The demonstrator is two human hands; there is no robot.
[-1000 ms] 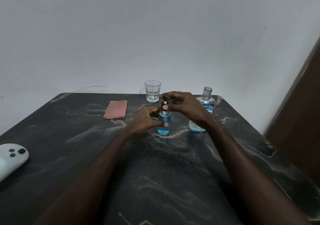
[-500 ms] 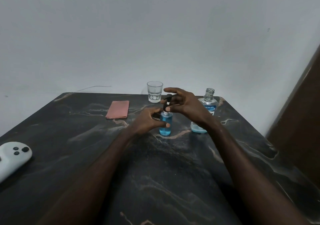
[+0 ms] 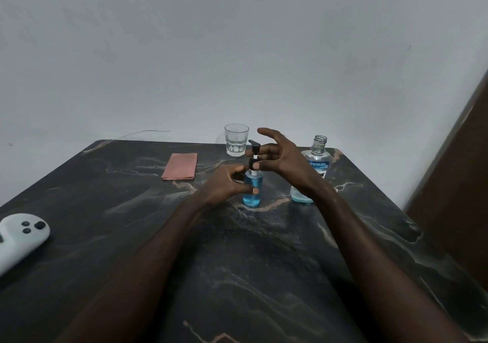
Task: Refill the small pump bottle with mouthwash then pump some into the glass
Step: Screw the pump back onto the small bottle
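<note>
Blue liquid: filling most of the small clear pump bottle, upright on the dark marble table; refill judged done.
Left hand: wrapped round the bottle's body, thumb across the front, likely bracing it against twisting.
Right hand: at the black pump collar, index finger lifted clear, other fingertips by the stem; pinching or merely touching, cannot tell. Probably seating the pump.
Clear faceted glass: just behind the pump bottle, nozzle aimed roughly that way; no blue inside.
Large clear mouthwash bottle: right of the pump bottle, cap off, only a low blue pool left.
Folded pink cloth: left of the pump bottle, apart.
White controller: far left of the pump bottle, nearer the camera.
Next: pumping into the glass.
</note>
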